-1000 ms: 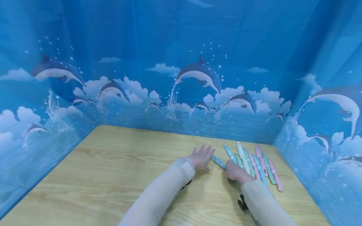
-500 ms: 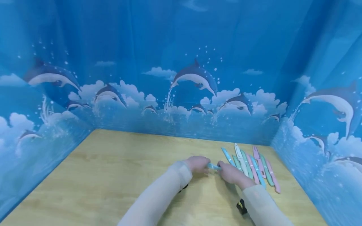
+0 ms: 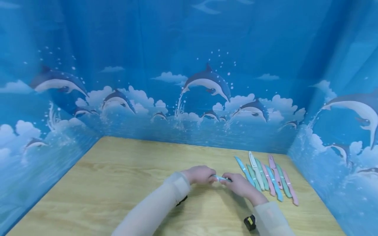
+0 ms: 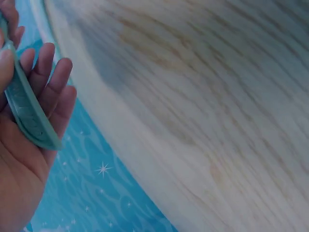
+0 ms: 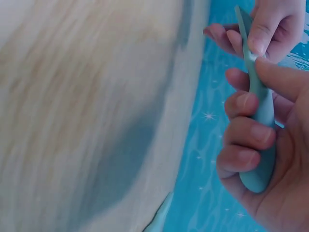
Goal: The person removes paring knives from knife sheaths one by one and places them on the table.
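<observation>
Between both hands is a small teal knife (image 3: 219,178) with a cover over its blade. My left hand (image 3: 201,174) pinches the covered blade (image 4: 30,108) under its thumb; in the left wrist view the cover lies slantwise across the palm, with the other fingers loosely extended. My right hand (image 3: 238,185) grips the smooth handle (image 5: 263,113), several fingers curled round it and its thumb near the collar. In the head view the hands nearly hide the knife, close over the wooden table (image 3: 147,160).
Several pastel knives in pink, green, blue and white lie side by side at the right, among them a blue knife (image 3: 244,168) and a pink knife (image 3: 290,186). A blue dolphin-print curtain (image 3: 177,65) walls the table at the back and both sides.
My left hand has gone from lying spread beside the knife's tip to pinching its covered blade. My right hand has drawn the knife nearer, away from the row of knives.
</observation>
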A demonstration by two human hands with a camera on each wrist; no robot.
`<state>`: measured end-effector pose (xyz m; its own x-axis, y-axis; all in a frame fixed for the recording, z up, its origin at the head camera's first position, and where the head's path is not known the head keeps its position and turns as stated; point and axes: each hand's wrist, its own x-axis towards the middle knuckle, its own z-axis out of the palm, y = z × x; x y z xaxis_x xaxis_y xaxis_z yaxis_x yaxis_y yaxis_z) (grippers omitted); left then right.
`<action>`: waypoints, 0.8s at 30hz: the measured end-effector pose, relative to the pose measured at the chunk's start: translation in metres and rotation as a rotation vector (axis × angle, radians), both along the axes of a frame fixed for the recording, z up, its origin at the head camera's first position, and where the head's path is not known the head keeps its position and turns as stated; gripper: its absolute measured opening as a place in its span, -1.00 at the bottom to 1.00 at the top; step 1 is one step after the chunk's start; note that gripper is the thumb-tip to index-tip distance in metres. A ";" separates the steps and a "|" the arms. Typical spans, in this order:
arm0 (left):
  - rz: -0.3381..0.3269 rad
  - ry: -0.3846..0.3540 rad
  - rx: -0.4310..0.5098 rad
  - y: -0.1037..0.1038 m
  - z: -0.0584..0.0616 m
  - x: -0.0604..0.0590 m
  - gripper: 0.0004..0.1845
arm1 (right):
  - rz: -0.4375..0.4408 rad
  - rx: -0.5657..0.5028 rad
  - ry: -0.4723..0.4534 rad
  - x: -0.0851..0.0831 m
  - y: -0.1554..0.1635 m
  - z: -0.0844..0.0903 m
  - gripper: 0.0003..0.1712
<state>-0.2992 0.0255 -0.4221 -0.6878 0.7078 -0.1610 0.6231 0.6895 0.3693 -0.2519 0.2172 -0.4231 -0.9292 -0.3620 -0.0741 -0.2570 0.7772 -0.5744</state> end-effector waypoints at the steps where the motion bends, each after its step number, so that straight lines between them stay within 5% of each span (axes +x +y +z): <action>1: 0.002 -0.009 0.016 -0.002 0.001 0.002 -0.73 | 0.004 -0.009 0.000 0.001 0.000 0.001 -0.70; 5: 0.000 -0.020 0.077 -0.013 0.005 0.008 -0.72 | 0.028 -0.037 -0.008 0.002 -0.005 0.006 -0.64; 12: 0.042 0.122 0.114 -0.038 0.026 0.025 -0.70 | 0.074 -0.071 -0.035 0.005 -0.022 0.023 -0.57; 24: 0.094 0.031 0.250 -0.079 0.019 0.056 -0.70 | 0.187 0.016 0.105 0.025 -0.059 0.026 -0.63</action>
